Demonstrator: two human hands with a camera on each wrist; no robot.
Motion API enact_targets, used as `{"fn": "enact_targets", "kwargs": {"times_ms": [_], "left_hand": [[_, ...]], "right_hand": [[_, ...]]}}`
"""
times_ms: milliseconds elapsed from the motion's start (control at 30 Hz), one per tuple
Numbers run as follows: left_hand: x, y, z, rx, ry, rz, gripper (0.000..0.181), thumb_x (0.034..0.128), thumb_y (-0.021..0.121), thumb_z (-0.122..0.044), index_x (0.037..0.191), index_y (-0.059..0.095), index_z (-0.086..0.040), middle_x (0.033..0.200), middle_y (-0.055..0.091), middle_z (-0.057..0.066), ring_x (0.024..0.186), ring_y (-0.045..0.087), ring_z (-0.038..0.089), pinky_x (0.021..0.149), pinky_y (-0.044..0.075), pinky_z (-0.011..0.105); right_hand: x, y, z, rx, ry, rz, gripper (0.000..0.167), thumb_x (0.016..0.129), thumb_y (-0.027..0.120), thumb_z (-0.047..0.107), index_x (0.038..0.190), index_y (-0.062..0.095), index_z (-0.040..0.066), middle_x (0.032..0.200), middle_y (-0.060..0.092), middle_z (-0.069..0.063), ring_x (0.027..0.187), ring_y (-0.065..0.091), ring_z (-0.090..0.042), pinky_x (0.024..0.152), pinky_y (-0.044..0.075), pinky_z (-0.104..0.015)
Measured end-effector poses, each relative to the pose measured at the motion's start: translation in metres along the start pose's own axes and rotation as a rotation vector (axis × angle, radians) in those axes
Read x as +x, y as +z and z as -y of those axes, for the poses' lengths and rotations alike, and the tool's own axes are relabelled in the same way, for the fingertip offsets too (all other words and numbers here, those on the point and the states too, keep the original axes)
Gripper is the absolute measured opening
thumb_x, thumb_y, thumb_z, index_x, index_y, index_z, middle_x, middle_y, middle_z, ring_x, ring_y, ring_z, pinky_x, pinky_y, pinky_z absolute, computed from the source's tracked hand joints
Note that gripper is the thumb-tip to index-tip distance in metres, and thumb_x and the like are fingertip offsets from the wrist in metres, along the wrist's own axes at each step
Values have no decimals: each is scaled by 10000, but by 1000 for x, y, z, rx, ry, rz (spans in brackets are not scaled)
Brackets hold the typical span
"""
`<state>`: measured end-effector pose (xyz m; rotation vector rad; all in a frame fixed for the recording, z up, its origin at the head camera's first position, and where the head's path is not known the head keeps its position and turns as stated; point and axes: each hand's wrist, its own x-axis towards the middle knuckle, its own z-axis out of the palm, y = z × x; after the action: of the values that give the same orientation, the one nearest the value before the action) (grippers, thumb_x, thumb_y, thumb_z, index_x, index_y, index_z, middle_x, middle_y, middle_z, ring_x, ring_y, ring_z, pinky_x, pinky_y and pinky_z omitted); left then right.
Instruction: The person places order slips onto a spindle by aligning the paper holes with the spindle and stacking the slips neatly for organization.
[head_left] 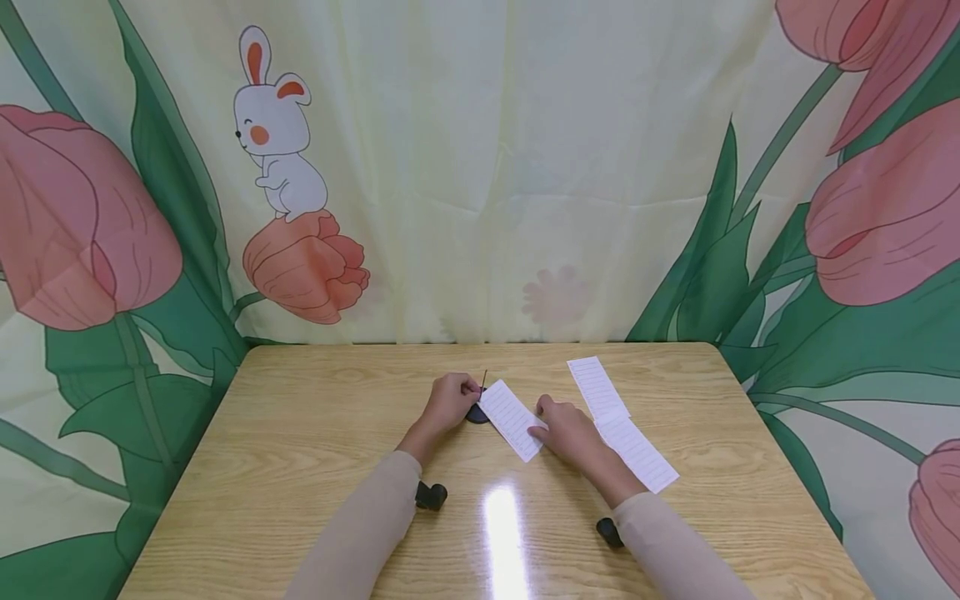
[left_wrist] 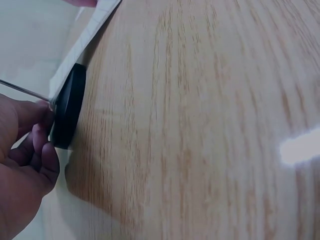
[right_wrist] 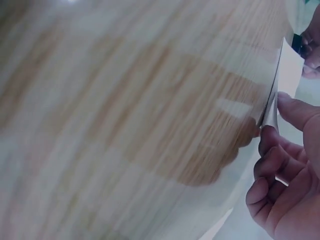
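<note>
A white paper slip [head_left: 513, 419] with printed lines slants between both hands. Its far left corner meets the thin metal spike [left_wrist: 26, 91] of a receipt spike, whose round black base [left_wrist: 70, 107] sits low against the table. At that corner my left hand [head_left: 450, 400] has thumb and finger together, close to the spike; the fingertips partly hide the contact, and they seem to pinch the slip's edge. My right hand [head_left: 570, 429] pinches the slip's near right side between thumb [right_wrist: 295, 110] and forefinger, its other fingers curled below.
Two more lined paper slips lie right of my right hand: a farther one [head_left: 596, 385] and a nearer one [head_left: 639, 454], which meet end to end. The wooden table [head_left: 315, 433] ends at a printed curtain [head_left: 450, 208] behind. Black wrist devices [head_left: 431, 497] show by both sleeves.
</note>
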<state>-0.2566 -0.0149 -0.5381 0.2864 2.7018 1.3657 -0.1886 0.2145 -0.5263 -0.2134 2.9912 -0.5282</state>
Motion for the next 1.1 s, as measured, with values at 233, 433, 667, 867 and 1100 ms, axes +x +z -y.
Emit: {"fn": "enact_targets", "kwargs": {"times_ms": [233, 433, 667, 867, 1100], "left_hand": [[-2, -1, 1, -6, 11, -18, 58, 979, 700, -80, 947, 737, -49, 883, 681, 59, 793, 590, 152, 701, 509, 276], [-3, -5, -1, -1, 18, -27, 60, 988, 692, -99, 969, 736, -62, 892, 681, 49, 805, 586, 156, 725, 507, 291], [-5, -9, -1, 2, 27, -22, 52, 989, 690, -94, 1003, 727, -60, 928, 690, 45, 839, 612, 155, 766, 534, 308], [-8, -12, 1, 28, 56, -27, 133, 979, 703, -103, 1090, 723, -32, 1024, 699, 78, 866, 609, 169, 786, 537, 333], [-13, -17, 2, 48, 58, 30, 315, 971, 725, -153, 1262, 683, -41, 1240, 663, 114, 929, 581, 217, 850, 536, 379]], "right_hand": [[-6, -5, -12, -45, 22, -18, 371, 944, 755, 382, 1126, 642, 79, 724, 618, -35, 652, 530, -186, 598, 468, -379], [-17, -17, -31, 58, 44, -30, 361, 957, 743, 329, 1156, 647, 43, 666, 599, 10, 617, 530, -137, 598, 467, -341], [-30, -27, -57, 112, 4, -131, 306, 950, 756, 253, 1122, 656, 21, 792, 676, 17, 719, 613, -111, 695, 537, -360], [-36, -35, -73, 126, 41, -160, 305, 958, 748, 254, 1122, 655, 14, 865, 673, -34, 749, 615, -146, 685, 528, -358], [-48, -41, -93, 141, 51, -192, 321, 943, 763, 230, 1122, 666, -18, 985, 686, -108, 857, 671, -235, 735, 562, -421]]}}
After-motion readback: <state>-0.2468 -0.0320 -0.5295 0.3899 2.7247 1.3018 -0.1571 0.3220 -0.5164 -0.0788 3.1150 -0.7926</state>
